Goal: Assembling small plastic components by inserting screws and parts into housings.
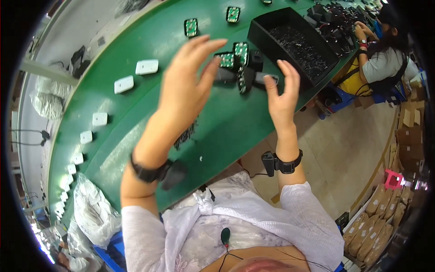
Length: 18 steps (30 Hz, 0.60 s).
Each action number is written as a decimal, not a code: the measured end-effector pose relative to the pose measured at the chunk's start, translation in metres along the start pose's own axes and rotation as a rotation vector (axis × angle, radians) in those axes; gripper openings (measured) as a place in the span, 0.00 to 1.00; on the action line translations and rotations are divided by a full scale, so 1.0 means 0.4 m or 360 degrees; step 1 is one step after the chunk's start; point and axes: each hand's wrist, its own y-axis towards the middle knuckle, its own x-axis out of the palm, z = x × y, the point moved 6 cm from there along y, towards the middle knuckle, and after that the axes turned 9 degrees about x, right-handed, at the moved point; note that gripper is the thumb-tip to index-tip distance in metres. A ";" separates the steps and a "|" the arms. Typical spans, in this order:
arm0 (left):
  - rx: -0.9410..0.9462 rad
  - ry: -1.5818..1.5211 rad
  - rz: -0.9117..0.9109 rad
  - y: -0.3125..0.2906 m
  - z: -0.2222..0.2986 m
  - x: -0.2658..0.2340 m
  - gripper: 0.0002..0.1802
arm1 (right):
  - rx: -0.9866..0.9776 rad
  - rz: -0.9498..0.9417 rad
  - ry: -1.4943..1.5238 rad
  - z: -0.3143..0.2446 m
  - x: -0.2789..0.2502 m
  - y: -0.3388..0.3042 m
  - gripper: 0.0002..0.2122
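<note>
My left hand (188, 79) hovers over the green table (217, 122), its thumb and fingers apart with nothing seen between them. Its thumb is nearest to a green circuit board in a black casing (225, 59). Just beyond that lies another cased board (241, 53). Beside them are a dark casing (224, 77) and a black piece with a board edge showing (243, 81). My right hand (283, 93) is also open, thumb and fingers spread. Its thumb is close to a dark casing with a grey face (266, 78); whether they touch, I cannot tell.
A black bin (259, 34) of small black parts stands at the far right, with a heap of black parts (337, 27) beyond. White casings (147, 67) line the left edge. Small black pieces (186, 136) lie nearer me. At right, a co-worker (387, 63) handles something.
</note>
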 end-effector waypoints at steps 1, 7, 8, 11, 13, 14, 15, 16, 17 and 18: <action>0.0177 -0.0156 0.0069 0.009 0.094 -0.092 0.16 | 0.0012 0.0062 0.0009 0.004 -0.029 -0.009 0.18; 0.0257 0.0385 -0.0062 -0.182 0.379 -0.351 0.10 | -0.0455 -0.0363 0.0107 -0.189 0.069 -0.114 0.06; 0.0174 0.0408 -0.0030 -0.217 0.402 -0.391 0.10 | -0.0434 -0.0562 0.0094 -0.208 0.122 -0.141 0.06; -0.0043 0.0427 0.0102 -0.308 0.457 -0.478 0.13 | -0.0438 -0.0935 0.0021 -0.226 0.219 -0.216 0.08; -0.0195 0.0463 0.0195 -0.357 0.497 -0.524 0.16 | -0.0449 -0.1048 -0.0085 -0.211 0.243 -0.230 0.11; -0.0273 0.0474 0.0239 -0.381 0.518 -0.545 0.18 | -0.0461 -0.1006 -0.0184 -0.199 0.245 -0.227 0.12; -0.0377 0.0536 0.0286 -0.420 0.554 -0.587 0.20 | -0.0479 -0.0993 -0.0087 -0.211 0.255 -0.237 0.12; -0.0447 0.0541 0.0337 -0.451 0.572 -0.608 0.21 | -0.0511 -0.0995 -0.0109 -0.202 0.258 -0.238 0.10; -0.0528 0.0577 0.0372 -0.527 0.647 -0.657 0.23 | -0.0494 -0.1032 -0.0030 -0.205 0.262 -0.238 0.08; -0.0596 0.0582 0.0430 -0.508 0.610 -0.663 0.25 | -0.0478 -0.1060 0.0000 -0.194 0.264 -0.240 0.06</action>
